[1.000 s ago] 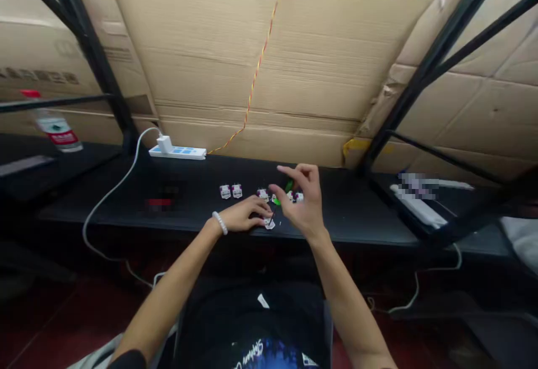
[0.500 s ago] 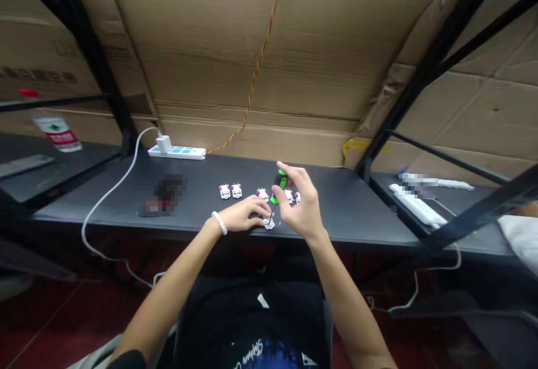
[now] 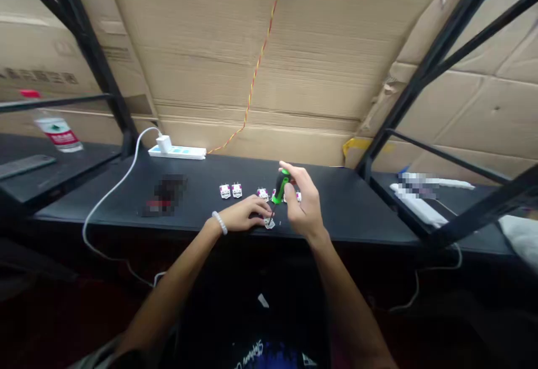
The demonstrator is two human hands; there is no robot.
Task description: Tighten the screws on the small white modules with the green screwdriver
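A screwdriver (image 3: 279, 188) with a green and black handle is gripped by my right hand (image 3: 305, 203), tilted, its shaft pointing down and to the left. The tip meets a small white part (image 3: 269, 223) near the table's front edge. Pressed against that part from the left are the fingers of my left hand (image 3: 250, 213), which hold it on the tabletop. Just beyond my hands lies a white and purple part (image 3: 263, 194); others of the same sort show partly behind the screwdriver and my right fingers. To the left sit two more such parts, one (image 3: 225, 190) beside the other (image 3: 236, 190).
A white power strip (image 3: 185, 152) with a plugged-in charger lies at the back of the black table (image 3: 357, 212). Its white cable (image 3: 111, 189) hangs over the front edge. A blurred dark object (image 3: 168, 195) is on the left. Black metal posts (image 3: 395, 116) flank the table.
The screwdriver handle has shifted slightly right and my right fingers have turned around it. My left hand and the small white part stay almost in place.
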